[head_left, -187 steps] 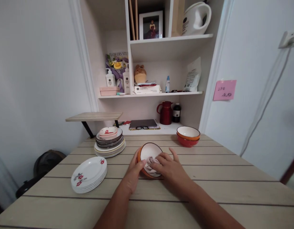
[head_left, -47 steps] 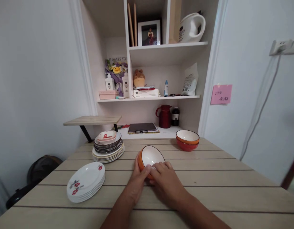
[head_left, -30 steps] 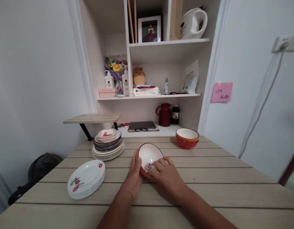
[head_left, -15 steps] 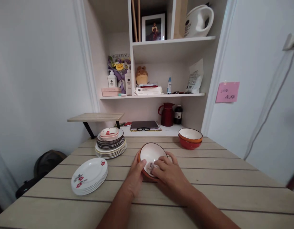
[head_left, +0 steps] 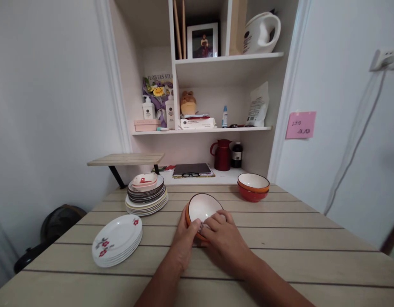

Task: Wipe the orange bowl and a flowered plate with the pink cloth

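An orange bowl [head_left: 205, 206] with a white inside and dark rim is tilted towards me above the table's middle. My left hand [head_left: 185, 238] is closed round its left side, the thumb over the near rim. My right hand [head_left: 224, 236] is closed at the near right rim, its bent fingers reaching over the edge. A small greyish patch shows in the bowl by the fingertips; whether it is a printed pattern or a scrap of cloth I cannot tell. The bowl's near side and underside are mostly hidden by my hands.
On the slatted table [head_left: 280, 273], flowered white plates [head_left: 120, 236] are stacked at left. Behind them stands a taller plate stack [head_left: 146, 199] topped by small pink-edged dishes [head_left: 145, 181]. Two nested bowls [head_left: 253, 187] sit back right. A red jug [head_left: 222, 154] stands behind.
My right hand's fingers have shifted from inside the bowl to nearer its rim, and my left thumb lies further over the edge. The camera view has shifted slightly.
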Action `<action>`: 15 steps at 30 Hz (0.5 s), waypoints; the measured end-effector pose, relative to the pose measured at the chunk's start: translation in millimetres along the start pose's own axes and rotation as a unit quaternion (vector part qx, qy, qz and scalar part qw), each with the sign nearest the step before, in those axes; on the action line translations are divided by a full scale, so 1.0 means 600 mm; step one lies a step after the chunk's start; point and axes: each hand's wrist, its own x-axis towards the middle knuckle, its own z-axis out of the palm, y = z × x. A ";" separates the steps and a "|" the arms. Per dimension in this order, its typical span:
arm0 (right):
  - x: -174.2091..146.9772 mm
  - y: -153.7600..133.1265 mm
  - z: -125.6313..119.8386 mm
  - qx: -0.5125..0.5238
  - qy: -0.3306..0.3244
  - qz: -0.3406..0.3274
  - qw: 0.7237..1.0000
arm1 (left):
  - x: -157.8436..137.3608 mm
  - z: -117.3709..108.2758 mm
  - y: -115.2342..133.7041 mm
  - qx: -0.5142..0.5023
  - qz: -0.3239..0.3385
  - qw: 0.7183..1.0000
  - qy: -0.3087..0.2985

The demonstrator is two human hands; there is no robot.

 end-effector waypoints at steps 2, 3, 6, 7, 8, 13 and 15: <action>-0.002 0.011 -0.005 0.002 -0.003 -0.016 1.000 | -0.001 -0.002 0.009 -0.002 0.007 1.000 -0.007; -0.004 0.018 -0.008 -0.001 -0.004 -0.020 1.000 | -0.001 -0.004 0.014 -0.006 0.003 1.000 -0.014; -0.009 0.034 -0.014 -0.014 0.001 -0.023 1.000 | 0.001 -0.011 0.024 -0.020 -0.019 0.999 -0.032; -0.010 0.036 -0.014 -0.015 0.001 -0.026 1.000 | 0.001 -0.013 0.024 -0.027 -0.025 0.999 -0.035; -0.011 0.036 -0.014 -0.013 0.001 -0.029 0.999 | 0.002 -0.014 0.023 -0.036 -0.031 0.998 -0.036; -0.005 0.016 0.002 -0.035 0.005 -0.034 0.999 | 0.003 -0.011 0.014 -0.098 -0.030 0.995 0.003; -0.003 0.010 0.010 -0.057 0.010 -0.031 0.998 | 0.001 -0.007 0.015 -0.105 -0.030 0.994 0.014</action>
